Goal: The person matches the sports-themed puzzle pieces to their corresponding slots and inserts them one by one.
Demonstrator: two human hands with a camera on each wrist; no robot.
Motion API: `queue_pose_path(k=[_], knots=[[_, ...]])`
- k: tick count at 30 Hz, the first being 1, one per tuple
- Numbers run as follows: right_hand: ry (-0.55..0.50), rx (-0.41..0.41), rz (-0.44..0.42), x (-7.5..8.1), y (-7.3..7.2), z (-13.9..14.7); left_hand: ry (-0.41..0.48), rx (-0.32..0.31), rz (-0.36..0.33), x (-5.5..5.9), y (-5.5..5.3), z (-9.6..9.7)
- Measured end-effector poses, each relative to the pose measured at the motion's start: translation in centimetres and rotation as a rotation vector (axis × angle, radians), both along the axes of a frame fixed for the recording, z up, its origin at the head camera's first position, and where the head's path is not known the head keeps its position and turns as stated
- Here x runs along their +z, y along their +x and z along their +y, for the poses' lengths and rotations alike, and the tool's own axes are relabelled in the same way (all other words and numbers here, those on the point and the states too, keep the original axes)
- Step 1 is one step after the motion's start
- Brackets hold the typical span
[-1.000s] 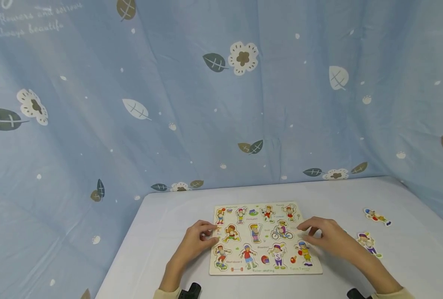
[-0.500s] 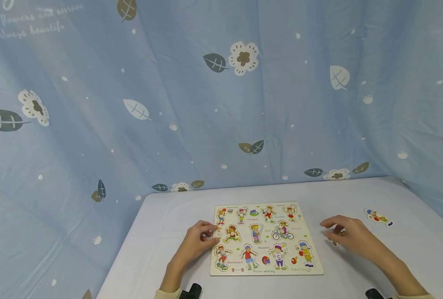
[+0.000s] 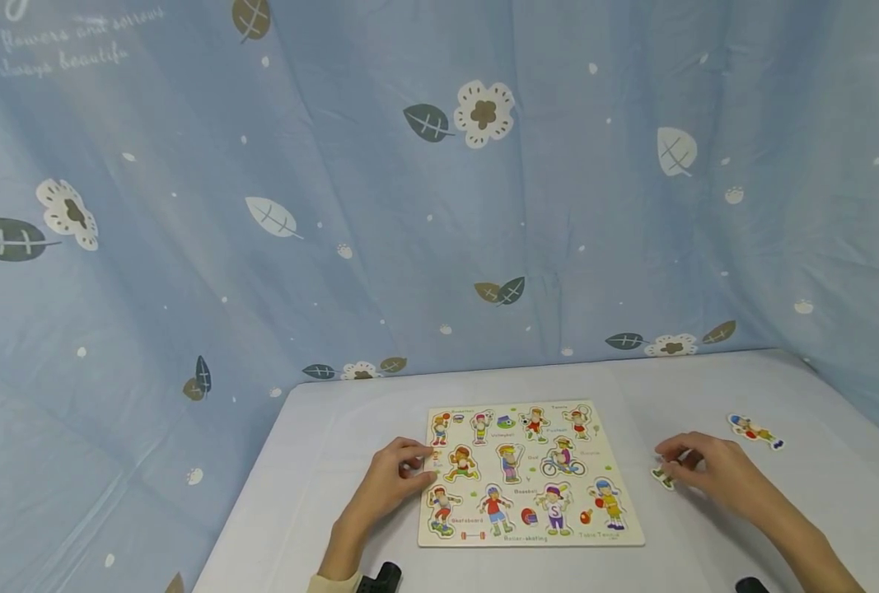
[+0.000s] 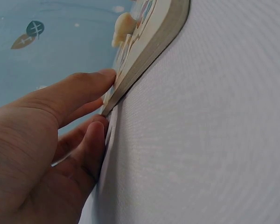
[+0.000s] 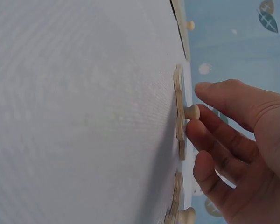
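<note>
A pale wooden knob puzzle board with several sports-child figures lies on the table. My left hand touches its left edge with spread thumb and fingertips; the left wrist view shows fingertips against the board's edge. To the right of the board, my right hand is over a puzzle piece, which it partly covers. In the right wrist view that piece has a round wooden knob, with the thumb apart from it and the fingers close beside it.
Another puzzle piece, a figure in a blue cap, lies farther right on the white table. The right wrist view shows a second knobbed piece nearby. A blue patterned curtain hangs behind the table.
My right hand has moved right, from the board's right edge to the loose puzzle piece beside it. My left hand stays at the board's left edge.
</note>
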State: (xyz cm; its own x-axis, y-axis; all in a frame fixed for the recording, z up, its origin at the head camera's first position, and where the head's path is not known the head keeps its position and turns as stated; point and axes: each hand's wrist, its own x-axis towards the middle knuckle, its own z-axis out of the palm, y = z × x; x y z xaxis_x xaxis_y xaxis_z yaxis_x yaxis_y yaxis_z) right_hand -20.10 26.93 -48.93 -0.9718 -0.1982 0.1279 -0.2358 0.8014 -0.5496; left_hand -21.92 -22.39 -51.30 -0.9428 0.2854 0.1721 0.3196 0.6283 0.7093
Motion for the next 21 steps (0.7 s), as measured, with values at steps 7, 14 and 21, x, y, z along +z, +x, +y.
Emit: queue_pose_path(k=[7, 14, 21], knots=[[-0.009, 0.000, -0.008, 0.05, 0.15, 0.23, 0.003, 0.001, -0.004, -0.02, 0.02, 0.04], [0.005, 0.007, -0.016, -0.10, 0.02, 0.42, 0.008, -0.006, 0.006, -0.07, -0.05, 0.03], [0.027, 0.003, -0.018, -0.22, -0.34, 0.44, 0.011, -0.003, 0.002, -0.01, -0.03, 0.02]])
